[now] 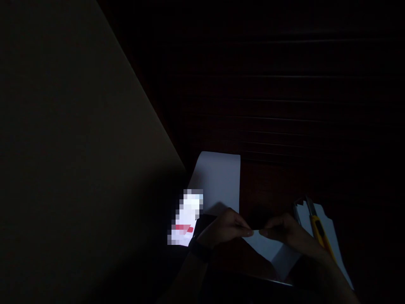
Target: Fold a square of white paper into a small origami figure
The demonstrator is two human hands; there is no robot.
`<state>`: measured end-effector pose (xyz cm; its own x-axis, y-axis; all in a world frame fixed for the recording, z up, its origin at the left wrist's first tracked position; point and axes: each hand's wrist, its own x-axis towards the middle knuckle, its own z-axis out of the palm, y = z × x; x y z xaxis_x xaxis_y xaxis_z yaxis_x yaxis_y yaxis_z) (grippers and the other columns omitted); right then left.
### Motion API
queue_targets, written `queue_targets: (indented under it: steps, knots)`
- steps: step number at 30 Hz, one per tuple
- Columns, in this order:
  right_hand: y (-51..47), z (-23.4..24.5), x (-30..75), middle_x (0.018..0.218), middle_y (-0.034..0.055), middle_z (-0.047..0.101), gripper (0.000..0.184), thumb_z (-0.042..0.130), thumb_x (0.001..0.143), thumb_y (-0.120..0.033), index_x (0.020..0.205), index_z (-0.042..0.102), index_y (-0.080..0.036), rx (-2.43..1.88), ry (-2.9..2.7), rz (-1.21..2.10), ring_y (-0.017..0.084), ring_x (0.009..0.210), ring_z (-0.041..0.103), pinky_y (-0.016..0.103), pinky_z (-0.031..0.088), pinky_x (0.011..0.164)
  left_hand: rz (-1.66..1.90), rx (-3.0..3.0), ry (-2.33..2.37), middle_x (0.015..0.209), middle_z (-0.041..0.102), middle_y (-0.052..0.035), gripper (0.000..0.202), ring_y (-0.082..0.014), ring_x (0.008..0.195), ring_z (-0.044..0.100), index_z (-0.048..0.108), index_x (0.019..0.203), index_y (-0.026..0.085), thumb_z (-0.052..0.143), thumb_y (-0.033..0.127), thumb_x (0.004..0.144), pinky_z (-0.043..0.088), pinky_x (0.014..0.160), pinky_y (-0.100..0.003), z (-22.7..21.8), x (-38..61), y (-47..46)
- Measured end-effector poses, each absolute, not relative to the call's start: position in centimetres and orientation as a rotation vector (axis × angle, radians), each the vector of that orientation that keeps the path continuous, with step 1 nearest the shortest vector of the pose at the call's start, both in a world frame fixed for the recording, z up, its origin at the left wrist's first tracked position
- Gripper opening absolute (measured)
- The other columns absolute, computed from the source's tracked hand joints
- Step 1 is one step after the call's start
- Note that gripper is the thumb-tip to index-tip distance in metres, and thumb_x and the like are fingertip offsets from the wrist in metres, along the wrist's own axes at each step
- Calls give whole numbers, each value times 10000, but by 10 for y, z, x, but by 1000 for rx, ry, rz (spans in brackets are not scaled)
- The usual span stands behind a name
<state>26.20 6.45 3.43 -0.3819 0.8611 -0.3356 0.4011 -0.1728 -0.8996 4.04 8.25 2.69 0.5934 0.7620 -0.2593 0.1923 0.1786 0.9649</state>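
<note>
In the dim head view, my left hand (229, 228) pinches the upper left corner of a white sheet of paper (264, 246) between thumb and fingers. Close beside it, my right hand (286, 230) grips the same top edge, its fingertips almost meeting the left ones. The paper slants down toward the lower right, with its lower part in shade and partly behind my right hand and forearm. A yellow utility knife (320, 232), its metal blade end pointing away, lies right of my right hand on white paper pieces (336, 240).
A brightly lit screen (186, 219), blurred out in part, stands left of my left wrist. Behind it is a larger white sheet (220, 179) with a curled far corner. A pale wall (95, 147) rises at left; dark ridged panelling (284, 88) is at the back.
</note>
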Motion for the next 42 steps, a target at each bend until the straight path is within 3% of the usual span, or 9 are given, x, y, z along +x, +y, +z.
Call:
queue_targets:
  steps: [15, 21, 26, 30, 33, 39, 42]
  knots:
    - [64, 43, 282, 466, -43, 432, 272, 665, 691, -393, 556, 658, -157, -1388, -1637, 1713, 88, 464, 326, 243, 237, 455, 334, 1340, 820, 784, 722, -65, 181, -205, 743, 650, 740, 783, 192, 638, 321, 705, 449, 671, -266, 70, 22, 86]
    - [63, 40, 302, 459, -35, 441, 237, 702, 650, -381, 537, 666, -176, -1520, -1526, 1561, 94, 466, 342, 243, 255, 448, 373, 1302, 837, 847, 718, -81, 185, -214, 808, 650, 735, 826, 190, 621, 296, 727, 466, 735, -295, 79, 11, 92]
    - [65, 42, 288, 457, -41, 440, 255, 692, 661, -381, 519, 651, -173, -1467, -1535, 1595, 91, 468, 342, 240, 255, 454, 603, 1239, 872, 925, 702, -79, 241, -204, 838, 630, 716, 913, 205, 593, 341, 758, 450, 734, -285, 66, 30, 87]
    - [65, 44, 268, 475, -40, 465, 238, 672, 693, -372, 565, 672, -171, -1420, -1561, 1636, 94, 481, 361, 240, 273, 473, 532, 1321, 836, 755, 698, -63, 235, -172, 656, 596, 733, 805, 176, 636, 370, 715, 411, 590, -249, 42, 49, 82]
    - [63, 44, 266, 507, -26, 524, 200, 668, 696, -357, 619, 705, -177, -1415, -1588, 1638, 108, 507, 417, 243, 313, 493, 498, 1366, 879, 662, 665, -42, 223, -142, 574, 544, 726, 718, 165, 641, 370, 705, 361, 529, -230, 33, 48, 82]
    - [58, 41, 287, 558, 8, 622, 195, 676, 680, -371, 654, 729, -185, -1455, -1567, 1683, 153, 535, 533, 255, 392, 493, 472, 1376, 869, 652, 658, -35, 233, -133, 565, 534, 723, 732, 159, 642, 375, 701, 358, 523, -219, 38, 35, 88]
    - [59, 41, 296, 644, 36, 680, 200, 687, 668, -381, 687, 737, -189, -1433, -1544, 1663, 206, 623, 606, 293, 461, 573, 465, 1410, 882, 670, 670, -39, 244, -141, 580, 550, 724, 743, 160, 626, 381, 716, 367, 529, -219, 38, 30, 91]
